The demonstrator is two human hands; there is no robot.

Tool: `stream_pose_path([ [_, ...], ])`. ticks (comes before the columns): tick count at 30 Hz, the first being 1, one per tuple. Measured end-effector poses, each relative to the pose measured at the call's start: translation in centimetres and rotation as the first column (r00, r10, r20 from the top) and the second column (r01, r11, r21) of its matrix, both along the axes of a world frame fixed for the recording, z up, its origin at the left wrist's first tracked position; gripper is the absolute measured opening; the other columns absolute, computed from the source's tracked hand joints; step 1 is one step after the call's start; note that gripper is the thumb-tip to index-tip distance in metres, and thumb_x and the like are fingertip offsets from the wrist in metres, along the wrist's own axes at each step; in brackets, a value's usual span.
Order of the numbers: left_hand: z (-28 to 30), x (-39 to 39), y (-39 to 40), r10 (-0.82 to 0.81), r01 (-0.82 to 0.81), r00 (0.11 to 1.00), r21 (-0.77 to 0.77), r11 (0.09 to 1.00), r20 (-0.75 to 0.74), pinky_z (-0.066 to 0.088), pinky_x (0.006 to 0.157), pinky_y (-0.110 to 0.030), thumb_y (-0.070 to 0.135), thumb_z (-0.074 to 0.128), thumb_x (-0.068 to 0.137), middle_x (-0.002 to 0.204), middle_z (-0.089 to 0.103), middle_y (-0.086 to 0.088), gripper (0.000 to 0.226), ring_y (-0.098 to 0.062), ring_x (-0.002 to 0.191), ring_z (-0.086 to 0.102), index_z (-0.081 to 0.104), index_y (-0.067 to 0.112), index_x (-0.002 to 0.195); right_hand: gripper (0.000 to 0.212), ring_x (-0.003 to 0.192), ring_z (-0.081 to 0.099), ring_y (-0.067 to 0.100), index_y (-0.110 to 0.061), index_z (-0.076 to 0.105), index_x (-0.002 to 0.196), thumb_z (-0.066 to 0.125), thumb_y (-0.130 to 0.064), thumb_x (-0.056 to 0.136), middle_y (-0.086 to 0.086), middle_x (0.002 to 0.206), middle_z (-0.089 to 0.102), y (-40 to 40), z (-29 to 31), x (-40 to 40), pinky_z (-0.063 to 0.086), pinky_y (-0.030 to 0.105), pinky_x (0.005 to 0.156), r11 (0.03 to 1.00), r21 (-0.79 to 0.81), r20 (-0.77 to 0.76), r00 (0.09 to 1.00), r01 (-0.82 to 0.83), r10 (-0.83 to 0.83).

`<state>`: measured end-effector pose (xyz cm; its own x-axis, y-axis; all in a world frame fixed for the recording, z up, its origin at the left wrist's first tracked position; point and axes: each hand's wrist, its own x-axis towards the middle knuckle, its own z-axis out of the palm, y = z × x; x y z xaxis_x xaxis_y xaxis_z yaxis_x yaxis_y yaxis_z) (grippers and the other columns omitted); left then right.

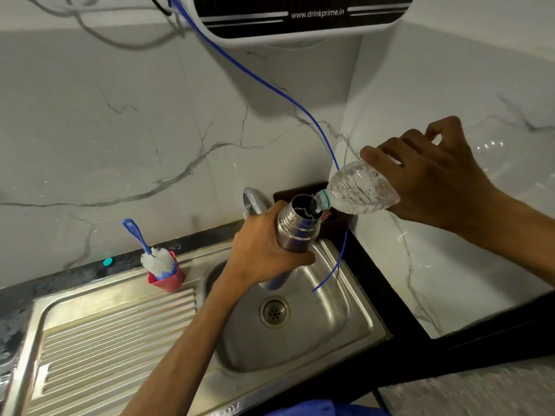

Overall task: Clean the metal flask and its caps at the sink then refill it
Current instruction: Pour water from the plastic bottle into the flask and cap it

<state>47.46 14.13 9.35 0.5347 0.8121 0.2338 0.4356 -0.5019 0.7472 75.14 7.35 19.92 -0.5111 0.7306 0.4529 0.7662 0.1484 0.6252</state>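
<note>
Presently, the head view, the only one supplied, shows pouring under way over the sink [354, 298]. The left hand [264, 253] has its grip wrapped round the middle of the metal flask [295, 232], fingers and thumb curled on the body, holding it above the basin with its open mouth tilted up and to the right. The right hand [426, 175] has its grip closed on the base of a clear plastic bottle [360, 189], which is tipped neck-down toward the left.

The relation that governs the pour: the bottle's neck rests at, or just inside, the right edge of the flask's mouth, and the bottle's long axis slopes down from the right hand to that mouth. The flask lies to the lower left of the right hand and directly in the left hand. Judged from this, the refill step is in hand; any drift of the neck to the right would spill water into the basin.

No caps can be identified with certainty. A bottle brush [156, 259] stands in a red cup [168, 279] on the draining side, well apart. A blue tube [270, 85] hangs from the wall purifier [300, 19] into the basin.
</note>
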Motion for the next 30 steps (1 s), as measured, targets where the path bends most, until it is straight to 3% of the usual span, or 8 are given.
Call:
stream_pose_path([
  [11, -0.5, -1.0, -0.7, 0.009, -0.008, 1.000, -0.018, 1.000, 0.024, 0.064, 0.079, -0.041, 0.065, 0.078, 0.054, 0.095, 0.072, 0.013, 0.073, -0.006, 0.083, 0.071, 0.060, 0.029, 0.116, 0.058, 0.088, 0.065, 0.040, -0.005, 0.053, 0.132, 0.071, -0.033, 0.085, 0.019, 0.106, 0.069, 0.0, 0.1, -1.2, 0.038, 0.050, 0.082, 1.000, -0.007, -0.022, 1.000, 0.007, -0.007],
  [15, -0.2, -2.5, -1.2, 0.031, -0.030, 0.996, -0.011, 0.999, 0.081, 0.062, 0.075, -0.031, 0.059, 0.081, 0.055, 0.092, 0.073, 0.012, 0.072, -0.005, 0.080, 0.071, 0.062, 0.026, 0.116, 0.061, 0.083, 0.066, 0.037, -0.005, 0.058, 0.126, 0.076, -0.042, 0.080, 0.015, 0.098, 0.070, -0.1, -0.8, -3.1, 0.038, 0.047, 0.080, 0.998, -0.061, -0.174, 0.985, 0.001, -0.011],
  [17, 0.0, -3.5, -1.4, 0.048, -0.048, 0.994, -0.004, 0.999, 0.100, 0.057, 0.070, -0.021, 0.057, 0.081, 0.055, 0.087, 0.072, 0.013, 0.065, -0.004, 0.077, 0.069, 0.062, 0.027, 0.110, 0.064, 0.081, 0.067, 0.032, -0.007, 0.061, 0.122, 0.072, -0.054, 0.081, 0.009, 0.094, 0.070, -0.2, -1.7, -4.5, 0.037, 0.044, 0.080, 0.997, -0.083, -0.270, 0.963, -0.005, -0.018],
  [19, 0.1, -4.7, -1.4, 0.077, -0.077, 0.992, -0.007, 0.997, 0.101, 0.056, 0.068, -0.023, 0.056, 0.081, 0.055, 0.086, 0.071, 0.012, 0.063, -0.004, 0.075, 0.069, 0.062, 0.028, 0.108, 0.071, 0.080, 0.068, 0.029, -0.009, 0.063, 0.120, 0.063, -0.067, 0.080, 0.005, 0.094, 0.071, -0.2, -2.7, -6.2, 0.038, 0.041, 0.079, 0.990, -0.140, -0.398, 0.917, -0.021, -0.037],
  [21, 0.0, -5.9, -1.4, 0.088, -0.088, 0.992, -0.003, 0.996, 0.092, 0.058, 0.071, -0.026, 0.057, 0.081, 0.056, 0.088, 0.072, 0.012, 0.065, -0.005, 0.077, 0.069, 0.063, 0.028, 0.111, 0.077, 0.082, 0.069, 0.028, -0.010, 0.062, 0.119, 0.058, -0.074, 0.075, 0.002, 0.096, 0.072, -0.3, -4.2, -7.7, 0.041, 0.041, 0.078, 0.978, -0.200, -0.524, 0.849, -0.055, -0.059],
  [24, -0.4, -8.1, -1.7, 0.093, -0.094, 0.993, 0.015, 0.995, 0.072, 0.059, 0.074, -0.026, 0.058, 0.082, 0.059, 0.090, 0.071, 0.015, 0.065, -0.003, 0.079, 0.069, 0.061, 0.029, 0.114, 0.069, 0.086, 0.071, 0.018, -0.021, 0.059, 0.120, 0.080, -0.058, 0.065, -0.007, 0.102, 0.070, -0.3, -6.7, -10.1, 0.052, 0.040, 0.078, 0.954, -0.276, -0.735, 0.665, -0.118, -0.130],
  [27, -1.4, -10.5, -2.0, 0.125, -0.125, 0.991, -0.019, 0.992, 0.046, 0.062, 0.076, -0.034, 0.055, 0.084, 0.060, 0.093, 0.073, 0.013, 0.065, -0.006, 0.082, 0.071, 0.061, 0.030, 0.115, 0.069, 0.088, 0.066, -0.006, -0.037, 0.055, 0.115, 0.094, -0.049, 0.060, -0.018, 0.099, 0.066, -0.5, -8.7, -11.7, 0.047, 0.005, 0.075, 0.917, -0.327, -0.905, 0.355, -0.227, -0.235],
  [30, -2.7, -13.3, -2.3, 0.164, -0.160, 0.985, -0.080, 0.984, 0.044, 0.062, 0.077, -0.038, 0.049, 0.087, 0.059, 0.095, 0.074, 0.011, 0.065, -0.009, 0.085, 0.072, 0.062, 0.029, 0.116, 0.072, 0.092, 0.063, -0.017, -0.033, 0.054, 0.122, 0.097, -0.030, 0.064, -0.018, 0.101, 0.066, -0.4, -10.8, -14.0, 0.041, -0.004, 0.075, 0.895, -0.340, -0.938, 0.170, -0.289, -0.301],
])
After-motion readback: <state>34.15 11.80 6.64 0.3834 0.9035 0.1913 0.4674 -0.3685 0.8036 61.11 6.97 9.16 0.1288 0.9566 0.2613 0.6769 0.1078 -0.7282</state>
